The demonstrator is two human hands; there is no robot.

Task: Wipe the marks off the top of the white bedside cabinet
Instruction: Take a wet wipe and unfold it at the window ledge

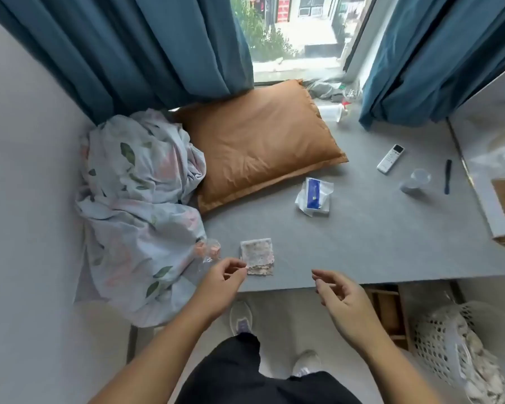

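Note:
A small folded cloth, pale with a speckled print, lies on the grey ledge near its front edge. My left hand reaches in from below, and its thumb and forefinger pinch the cloth's lower left corner. My right hand hovers over the ledge's front edge to the right of the cloth, fingers loosely spread and holding nothing. A white-topped cabinet stands at the far right, only partly in view.
An orange pillow and a bundled floral sheet fill the ledge's left side. A tissue pack, remote, clear cup and black stick lie further right. A white mesh basket stands on the floor.

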